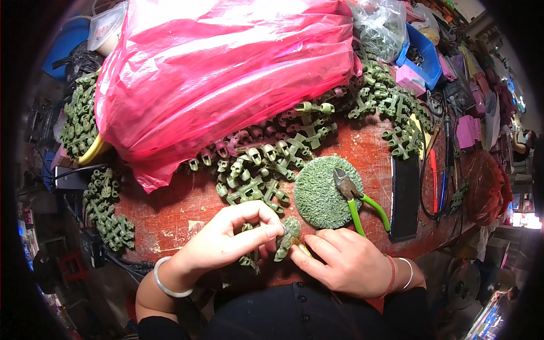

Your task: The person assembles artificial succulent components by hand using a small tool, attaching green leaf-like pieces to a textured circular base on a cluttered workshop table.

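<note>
Red table (pixel 371 141) is worn. At six o'clock, left hand (pixel 238 235) pinches a green piece (pixel 290 231), right hand (pixel 351 263) a slim yellowish thing (pixel 304 248); piece seems light, stiff, brittle: hold its thick body.

The held piece (pixel 290 233) is green, the disc (pixel 317 195) mottled green, the plastic (pixel 226 73) pink.
</note>
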The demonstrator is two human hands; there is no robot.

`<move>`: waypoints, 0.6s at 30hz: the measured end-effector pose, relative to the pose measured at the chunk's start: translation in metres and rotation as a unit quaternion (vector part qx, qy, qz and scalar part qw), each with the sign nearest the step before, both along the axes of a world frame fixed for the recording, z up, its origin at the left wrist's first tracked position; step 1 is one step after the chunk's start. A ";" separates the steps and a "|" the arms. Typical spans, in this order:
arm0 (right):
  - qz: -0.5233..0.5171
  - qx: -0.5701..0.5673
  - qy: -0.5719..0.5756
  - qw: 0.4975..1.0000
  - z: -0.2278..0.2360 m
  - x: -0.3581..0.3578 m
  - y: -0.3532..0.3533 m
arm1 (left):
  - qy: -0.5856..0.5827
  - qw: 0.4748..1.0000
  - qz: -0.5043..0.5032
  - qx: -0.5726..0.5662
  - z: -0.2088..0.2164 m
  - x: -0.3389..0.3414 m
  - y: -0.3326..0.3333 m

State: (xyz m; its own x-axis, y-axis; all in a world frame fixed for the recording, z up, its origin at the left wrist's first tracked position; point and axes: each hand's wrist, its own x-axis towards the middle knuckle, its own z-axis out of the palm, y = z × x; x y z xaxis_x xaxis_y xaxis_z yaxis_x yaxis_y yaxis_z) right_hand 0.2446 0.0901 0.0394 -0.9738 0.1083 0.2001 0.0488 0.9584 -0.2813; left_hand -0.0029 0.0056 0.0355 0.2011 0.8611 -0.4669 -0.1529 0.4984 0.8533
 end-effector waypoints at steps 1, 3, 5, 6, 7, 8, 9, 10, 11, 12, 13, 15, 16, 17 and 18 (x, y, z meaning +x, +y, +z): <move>0.000 -0.001 0.000 1.000 0.000 0.000 0.000 | 0.000 1.000 0.000 -0.001 0.000 0.000 0.000; 0.000 -0.003 -0.001 1.000 0.000 0.000 0.000 | 0.001 1.000 0.000 0.001 0.000 -0.001 0.000; -0.001 -0.002 -0.001 1.000 0.000 0.000 0.000 | 0.008 1.000 -0.004 -0.009 0.004 -0.001 0.002; -0.001 -0.001 -0.001 1.000 0.000 0.000 0.000 | 0.015 1.000 -0.008 -0.020 0.005 -0.001 0.002; -0.001 -0.001 -0.001 1.000 0.002 0.001 -0.001 | 0.015 1.000 -0.009 -0.020 0.005 -0.001 0.002; -0.002 -0.015 -0.035 0.999 0.005 0.002 -0.003 | 0.016 1.000 -0.008 -0.017 0.004 -0.001 0.002; -0.003 -0.030 -0.068 0.997 0.007 0.003 -0.003 | 0.017 1.000 -0.008 -0.015 0.004 -0.001 0.002; -0.003 -0.030 -0.068 0.997 0.007 0.003 -0.003 | 0.017 1.000 -0.008 -0.015 0.004 0.000 0.002; -0.003 -0.033 -0.070 0.997 0.007 0.003 -0.003 | 0.017 1.000 -0.007 -0.014 0.005 0.000 0.002; -0.004 -0.035 -0.072 0.997 0.007 0.003 -0.003 | 0.017 1.000 -0.005 -0.013 0.005 0.000 0.002; -0.004 -0.035 -0.072 0.997 0.007 0.003 -0.003 | 0.017 1.000 -0.005 -0.013 0.005 0.000 0.002; -0.002 -0.034 -0.070 0.997 0.006 0.003 -0.003 | 0.019 1.000 -0.007 -0.010 0.004 0.000 0.002; -0.003 -0.034 -0.071 0.997 0.006 0.004 -0.004 | 0.019 1.000 -0.007 -0.010 0.005 0.000 0.002; -0.002 -0.032 -0.070 0.997 0.006 0.004 -0.004 | 0.020 1.000 -0.008 -0.016 0.007 0.000 0.002; -0.001 -0.030 -0.069 0.997 0.005 0.004 -0.004 | 0.022 0.999 -0.007 -0.023 0.007 0.000 0.002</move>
